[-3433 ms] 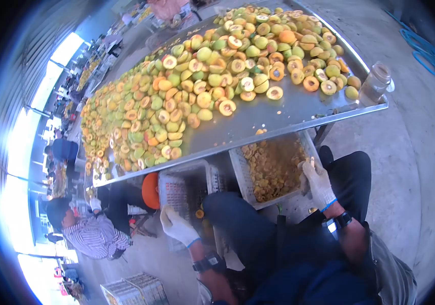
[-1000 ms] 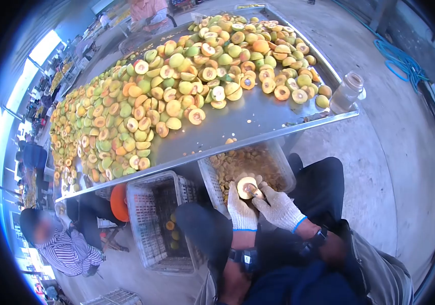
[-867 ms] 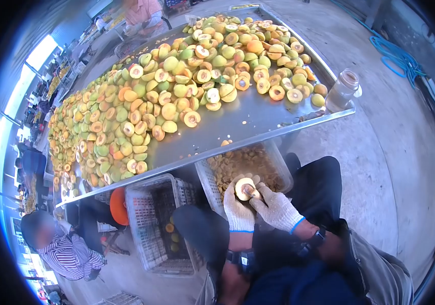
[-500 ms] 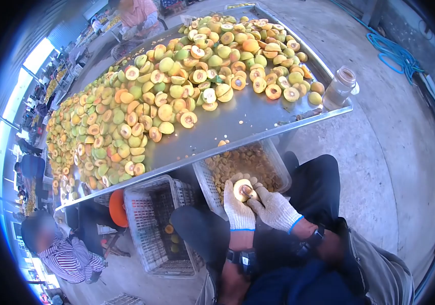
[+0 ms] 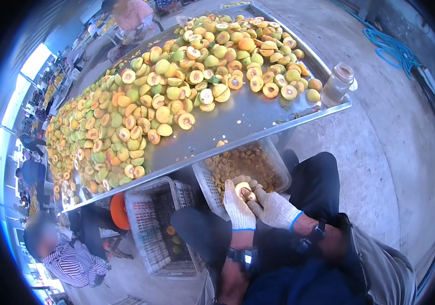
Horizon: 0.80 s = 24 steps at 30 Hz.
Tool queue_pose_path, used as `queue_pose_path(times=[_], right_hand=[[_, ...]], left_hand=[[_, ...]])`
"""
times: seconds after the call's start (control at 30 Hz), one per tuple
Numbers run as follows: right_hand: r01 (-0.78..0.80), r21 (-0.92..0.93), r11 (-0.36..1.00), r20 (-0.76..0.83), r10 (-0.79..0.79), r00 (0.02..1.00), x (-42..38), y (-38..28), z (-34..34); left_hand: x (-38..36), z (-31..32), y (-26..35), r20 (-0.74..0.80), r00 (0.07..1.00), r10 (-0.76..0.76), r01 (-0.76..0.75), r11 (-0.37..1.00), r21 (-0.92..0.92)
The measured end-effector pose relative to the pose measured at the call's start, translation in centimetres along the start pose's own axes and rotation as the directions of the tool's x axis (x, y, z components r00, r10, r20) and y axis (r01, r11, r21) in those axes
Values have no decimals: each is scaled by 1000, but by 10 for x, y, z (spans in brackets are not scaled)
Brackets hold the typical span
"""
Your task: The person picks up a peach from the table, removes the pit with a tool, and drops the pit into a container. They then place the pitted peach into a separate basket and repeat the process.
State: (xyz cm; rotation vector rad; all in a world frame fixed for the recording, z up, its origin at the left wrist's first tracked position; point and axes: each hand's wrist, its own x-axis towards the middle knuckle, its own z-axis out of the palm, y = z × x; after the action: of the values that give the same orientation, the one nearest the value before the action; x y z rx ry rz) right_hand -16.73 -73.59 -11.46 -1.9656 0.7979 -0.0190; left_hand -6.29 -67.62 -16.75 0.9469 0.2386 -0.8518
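Observation:
Over a crate [image 5: 200, 184] of brown pits and scraps, my left hand [image 5: 239, 212], in a pale knitted glove, cups a peach half [image 5: 242, 187]. The half's cut face, pale with a brown centre, is turned up. My right hand [image 5: 278, 209], gloved too, has its thumb and fingers closed against the middle of that cut face. Whether they grip a small tool or the pit is hidden. Just beyond, on a metal table [image 5: 197, 138], lies a large heap of yellow-green peach halves [image 5: 161, 96], many with the cut side showing.
A second plastic crate [image 5: 149, 239], with a few fruit pieces inside, stands left of my knees. A clear jar [image 5: 337, 85] is on the table's right corner. An orange round object [image 5: 119, 211] sits under the edge. Another person [image 5: 72, 262] sits at left; a blue hose [image 5: 390, 46] lies right.
The peach half has tilted in my left hand, so less of its cut face shows. My right fingers remain at its centre. The view has shifted slightly.

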Motion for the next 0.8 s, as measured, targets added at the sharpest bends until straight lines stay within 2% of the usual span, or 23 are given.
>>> queue_pose_path(times=[0.13, 0.23, 0.37, 0.53, 0.6, 0.7, 0.8], right_hand=[[20, 147, 989, -60, -11, 998, -4, 6, 5], [89, 149, 985, -123, -71, 990, -3, 9, 7], [52, 156, 986, -147, -29, 989, -6, 7, 5], [9, 86, 996, -107, 1, 994, -5, 14, 10], [17, 91, 996, -73, -10, 997, -5, 14, 8], [47, 112, 993, -40, -43, 998, -6, 17, 6], [89, 148, 985, -29, -86, 996, -6, 23, 5]], left_hand=[[0, 5, -2, 20, 1000, 2, -1, 998, -67], [0, 5, -2, 48, 999, 2, 2, 997, -81], [-1, 7, -4, 30, 997, 65, -65, 997, -30], [-8, 18, 0, -29, 993, 110, -109, 993, 40], [-13, 23, 6, -78, 995, 62, -55, 995, 85], [-11, 21, 5, -5, 994, 109, -107, 983, 150], [-15, 26, 10, -17, 993, 113, -107, 975, 197]])
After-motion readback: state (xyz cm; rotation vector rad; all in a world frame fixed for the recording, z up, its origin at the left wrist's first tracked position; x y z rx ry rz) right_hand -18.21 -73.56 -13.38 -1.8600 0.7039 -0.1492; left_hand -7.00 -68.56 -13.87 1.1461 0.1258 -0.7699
